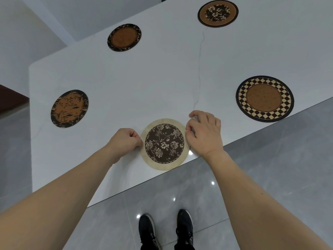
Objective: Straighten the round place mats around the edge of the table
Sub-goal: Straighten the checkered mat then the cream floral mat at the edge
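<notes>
A cream-rimmed round mat (164,143) with a dark floral centre lies at the near edge of the white table (126,91), its lower rim just at the table's edge. My left hand (124,141) pinches its left rim. My right hand (205,132) pinches its right rim. Other round mats lie around the table: an orange and black one (69,108) at the left, a dark-rimmed brown one (124,37) at the far side, a brown floral one (218,13) at the far right, and a chequered one (264,98) at the right.
Grey glossy floor tiles (252,177) run below the table's near edge. My two black shoes (165,230) stand close to it. A dark brown furniture corner (10,98) shows at the far left.
</notes>
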`<state>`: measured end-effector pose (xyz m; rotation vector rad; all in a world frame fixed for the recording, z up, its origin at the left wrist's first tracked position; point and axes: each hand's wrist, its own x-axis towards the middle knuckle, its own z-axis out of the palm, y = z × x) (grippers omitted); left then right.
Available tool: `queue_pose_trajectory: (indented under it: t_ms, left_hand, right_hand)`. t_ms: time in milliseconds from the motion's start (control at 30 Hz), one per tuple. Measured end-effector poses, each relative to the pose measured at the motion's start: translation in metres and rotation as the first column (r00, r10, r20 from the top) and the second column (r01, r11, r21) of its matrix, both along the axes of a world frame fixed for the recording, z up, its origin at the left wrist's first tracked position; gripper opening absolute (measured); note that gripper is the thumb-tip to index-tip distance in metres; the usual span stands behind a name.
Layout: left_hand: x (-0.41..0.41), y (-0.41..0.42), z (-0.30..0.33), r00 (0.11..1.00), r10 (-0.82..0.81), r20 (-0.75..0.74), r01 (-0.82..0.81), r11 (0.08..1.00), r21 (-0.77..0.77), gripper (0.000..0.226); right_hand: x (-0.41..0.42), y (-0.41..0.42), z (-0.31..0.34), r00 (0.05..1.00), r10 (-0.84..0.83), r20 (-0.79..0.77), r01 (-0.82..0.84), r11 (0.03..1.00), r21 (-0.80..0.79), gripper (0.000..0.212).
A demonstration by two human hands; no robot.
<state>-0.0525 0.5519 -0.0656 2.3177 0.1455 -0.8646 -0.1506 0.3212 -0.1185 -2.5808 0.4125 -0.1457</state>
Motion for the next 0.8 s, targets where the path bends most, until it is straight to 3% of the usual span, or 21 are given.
queue_pose_trajectory:
  t_ms: [800]
  left_hand:
    - [-0.0015,0.0028,-0.0057,1.0,0.007,0.031,-0.007,1.0,0.008,0.017]
  right_hand:
    - [0.0002,0.001,-0.0051,0.999,-0.004,0.047,0.006,1.0,-0.03,0.009]
